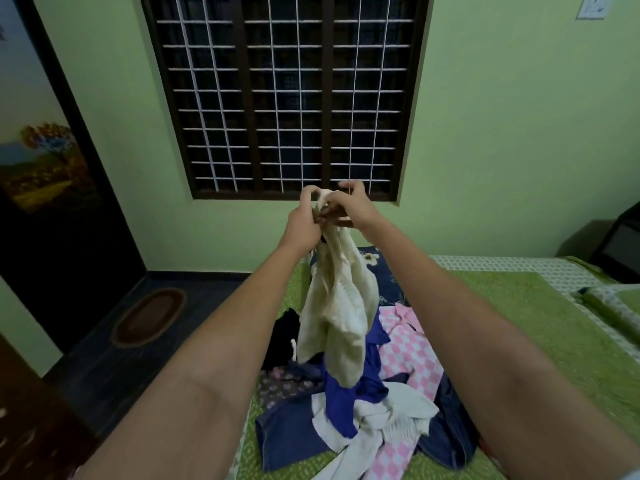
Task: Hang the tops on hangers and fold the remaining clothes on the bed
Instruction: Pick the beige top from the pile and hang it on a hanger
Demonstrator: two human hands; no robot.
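Note:
A cream top (341, 306) hangs in the air above the bed, held up at its neck by both hands. My left hand (304, 220) and my right hand (356, 206) grip its top edge close together, where a dark brown piece, possibly a hanger (337, 220), shows between the fingers. Under it a heap of clothes lies on the green bedspread (502, 323): a bright blue garment (349, 396), a pink checked piece (412, 355), a white cloth (391, 417), dark denim (287, 434) and a black garment (284, 337).
A barred window (284, 95) fills the green wall ahead. A dark floor with an oval mat (149, 317) lies left of the bed, beside a dark door (69, 202). A dark blue floral pillow (381, 271) lies behind the heap. A dark box (620, 244) stands at the far right.

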